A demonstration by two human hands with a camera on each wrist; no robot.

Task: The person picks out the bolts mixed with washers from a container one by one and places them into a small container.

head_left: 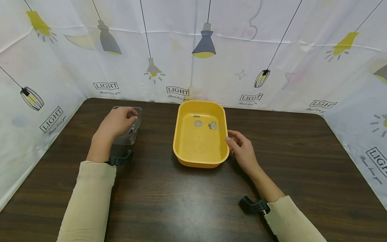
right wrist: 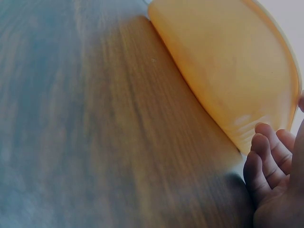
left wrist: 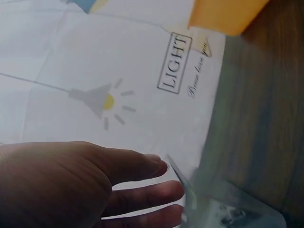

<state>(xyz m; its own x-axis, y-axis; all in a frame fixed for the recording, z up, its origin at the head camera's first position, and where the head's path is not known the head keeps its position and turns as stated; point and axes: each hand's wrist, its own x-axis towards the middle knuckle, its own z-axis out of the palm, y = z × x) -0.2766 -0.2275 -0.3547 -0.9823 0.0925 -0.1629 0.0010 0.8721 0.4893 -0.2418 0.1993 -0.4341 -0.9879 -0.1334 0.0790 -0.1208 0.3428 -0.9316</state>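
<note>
A clear plastic box [head_left: 124, 139] stands at the left, with small metal hardware [head_left: 132, 128] inside. Over its far part is my left hand [head_left: 116, 122], thumb and fingers slightly bent with a gap between them. In the left wrist view the fingertips [left wrist: 173, 190] are close beside a thin clear edge; nothing is plainly seen between them. A yellow tray [head_left: 199, 153] sits near the middle, and my right hand [head_left: 240, 149] holds its right side, thumb at the rim and fingers along the outer wall. Inside lie washers [head_left: 198, 123] and screws [head_left: 197, 116].
The dark wooden table [head_left: 187, 201] extends on all sides of the tray. A white cloth [head_left: 169, 40] printed with lamps hangs along the back and both sides, meeting the table's far edge just behind the tray and box. Black bands [head_left: 121, 158] are on both wrists.
</note>
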